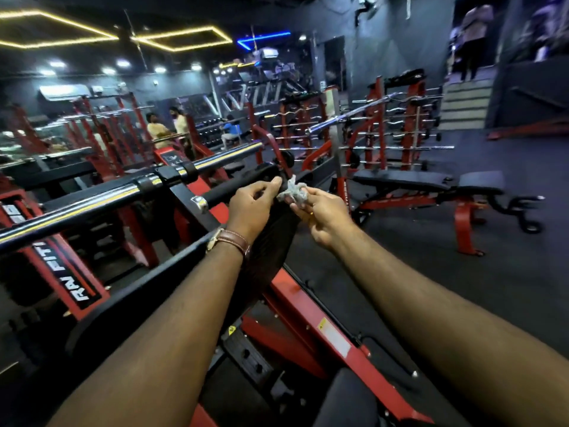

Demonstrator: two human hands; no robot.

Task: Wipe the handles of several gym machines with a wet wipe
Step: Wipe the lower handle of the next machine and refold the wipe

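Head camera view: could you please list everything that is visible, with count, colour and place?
wet wipe: one, white-grey, crumpled, between both hands
handle: one, black, on the nearest machine, behind the left hand
bar: one, black with a yellow stripe, across the left
nearest machine frame: one, red and black, lower centre
adjustable bench: one, black pad on red legs, right
barbell rack: red, holding chrome bars, behind the bench
stairs: grey, far right
people: a few, far back, blurred
ceiling lights: yellow strips and one blue
wristwatch: one, brown strap, left wrist
left hand: fingertips at the wipe
right hand: pinches the wipe
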